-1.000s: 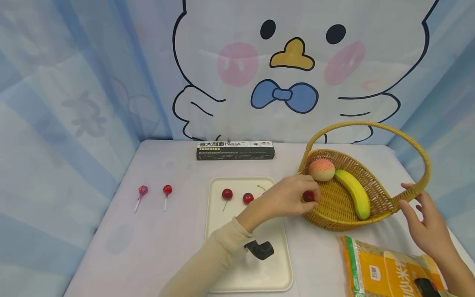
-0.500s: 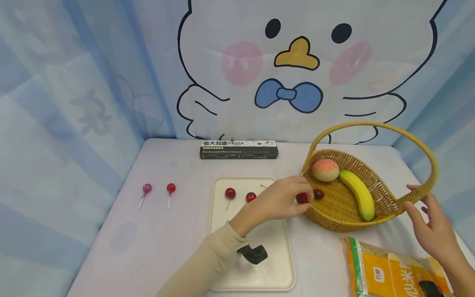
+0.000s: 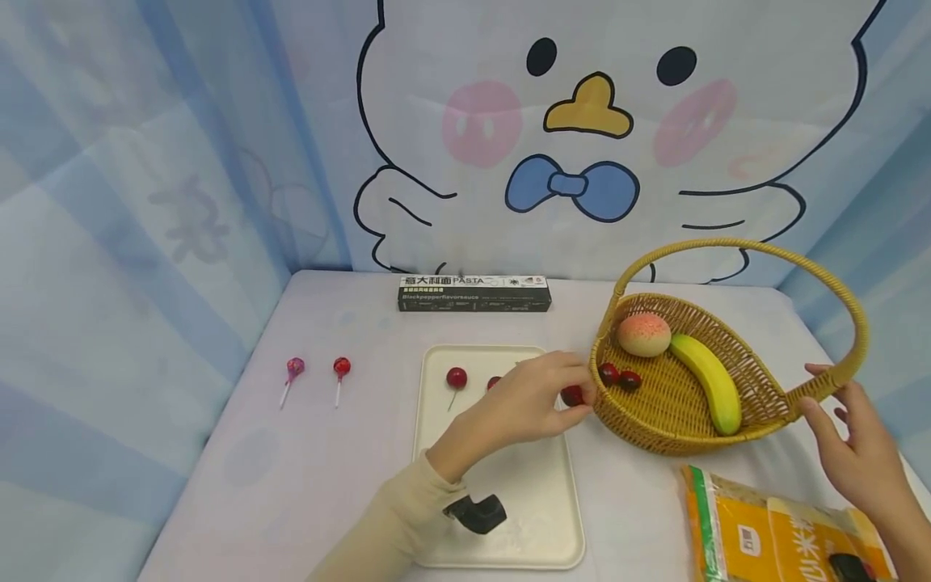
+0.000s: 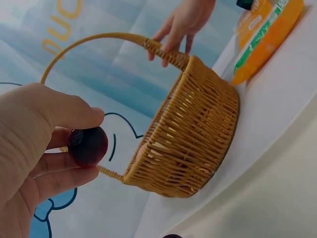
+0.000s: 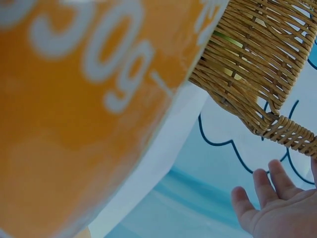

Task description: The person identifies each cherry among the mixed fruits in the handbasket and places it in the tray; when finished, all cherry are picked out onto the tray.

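My left hand (image 3: 534, 400) pinches a dark red cherry (image 4: 88, 147) between thumb and fingers, just left of the wicker basket (image 3: 676, 440) and over the tray's right edge. Inside the basket lie a peach (image 3: 644, 335), a banana (image 3: 707, 383) and two cherries (image 3: 629, 381). My right hand (image 3: 861, 444) holds the base of the basket's arched handle (image 3: 858, 323) on the right, thumb in front and index finger behind. On the cream tray (image 3: 509, 541), one cherry with a stem (image 3: 457, 378) shows fully; another (image 3: 494, 381) is partly hidden by my left hand.
Two lollipops (image 3: 341, 368) lie on the table's left. A black-and-white pasta box (image 3: 474, 294) stands at the back, against the printed curtain. In front of the basket, an orange grain bag (image 3: 785, 525) lies under my right forearm.
My left hand has moved left, out over the basket's rim, with the cherry still pinched. Two cherries in the basket have come into view. My right hand keeps its hold on the handle.
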